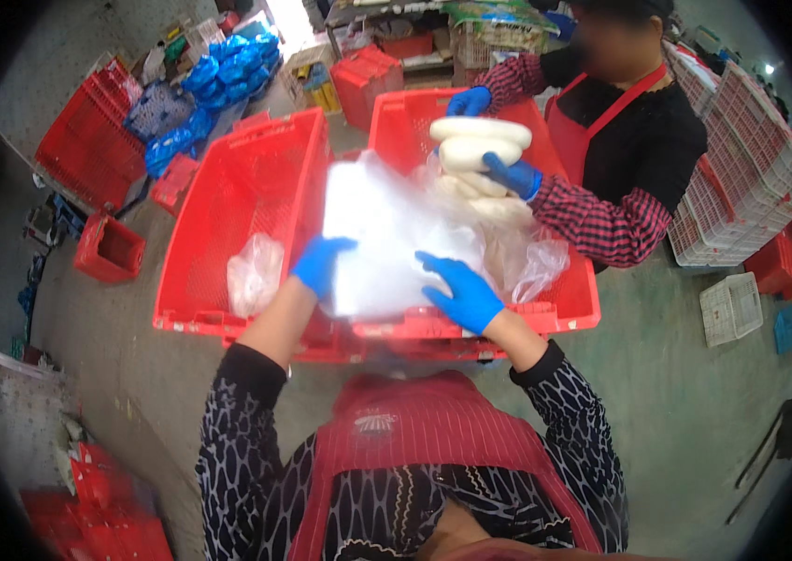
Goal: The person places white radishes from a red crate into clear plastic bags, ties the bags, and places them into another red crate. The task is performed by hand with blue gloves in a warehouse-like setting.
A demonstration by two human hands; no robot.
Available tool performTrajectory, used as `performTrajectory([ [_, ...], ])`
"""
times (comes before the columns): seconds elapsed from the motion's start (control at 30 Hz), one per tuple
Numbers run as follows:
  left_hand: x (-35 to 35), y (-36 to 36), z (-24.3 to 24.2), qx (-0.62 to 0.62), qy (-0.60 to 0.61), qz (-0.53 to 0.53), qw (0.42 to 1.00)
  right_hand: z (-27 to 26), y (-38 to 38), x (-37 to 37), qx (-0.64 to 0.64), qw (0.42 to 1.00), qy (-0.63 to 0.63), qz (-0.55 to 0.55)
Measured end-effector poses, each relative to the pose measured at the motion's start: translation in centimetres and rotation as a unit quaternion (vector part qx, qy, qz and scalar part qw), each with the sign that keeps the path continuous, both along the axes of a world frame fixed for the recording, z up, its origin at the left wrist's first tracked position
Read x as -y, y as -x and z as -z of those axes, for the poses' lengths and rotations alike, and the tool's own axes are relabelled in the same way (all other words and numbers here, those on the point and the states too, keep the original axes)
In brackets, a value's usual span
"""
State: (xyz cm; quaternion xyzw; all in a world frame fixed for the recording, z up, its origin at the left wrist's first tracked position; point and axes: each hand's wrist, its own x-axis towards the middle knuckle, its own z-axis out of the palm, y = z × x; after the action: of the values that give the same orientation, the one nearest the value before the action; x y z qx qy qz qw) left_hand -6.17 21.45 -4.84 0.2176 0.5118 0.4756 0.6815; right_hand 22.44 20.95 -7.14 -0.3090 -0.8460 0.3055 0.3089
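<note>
A stack of clear plastic bags or sheets (389, 245) lies over the near rims of two red plastic crates. My left hand (324, 265), in a blue glove, rests against the left side of the stack; whether its fingers grip it cannot be told. My right hand (462, 293), gloved in blue too, lies over the right part of the plastic with its fingers spread. Beyond it, a co-worker's gloved hands hold long white pieces (481, 144), perhaps radishes, over the right red crate (574, 308). More pale pieces in clear plastic lie beneath them.
The left red crate (227, 203) holds a clear bag with pale contents (255, 275). A co-worker (620, 133) in a red apron stands at the right crate. White crates (739, 175) are stacked at the right, with a small white crate (731, 308) on the floor.
</note>
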Motion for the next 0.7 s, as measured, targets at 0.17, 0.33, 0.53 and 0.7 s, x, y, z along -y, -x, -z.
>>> performTrajectory([
  [0.17,0.2,1.7,-7.9,-0.062,-0.080,-0.032,0.994,-0.6,-1.2,-1.4,-0.096,0.989,0.071,0.088],
  [0.33,2.8,6.1,-16.7,-0.071,-0.148,-0.039,0.986,-3.0,0.4,-3.2,-0.229,0.941,0.137,0.207],
  [0.53,6.7,16.8,-23.6,-0.058,-0.217,-0.143,0.964,-9.3,11.0,-3.6,-0.308,0.830,0.459,0.074],
  [0.7,11.4,25.4,-24.9,-0.049,-0.288,-0.146,0.945,-12.7,25.2,-2.6,-0.381,0.761,0.520,-0.077],
])
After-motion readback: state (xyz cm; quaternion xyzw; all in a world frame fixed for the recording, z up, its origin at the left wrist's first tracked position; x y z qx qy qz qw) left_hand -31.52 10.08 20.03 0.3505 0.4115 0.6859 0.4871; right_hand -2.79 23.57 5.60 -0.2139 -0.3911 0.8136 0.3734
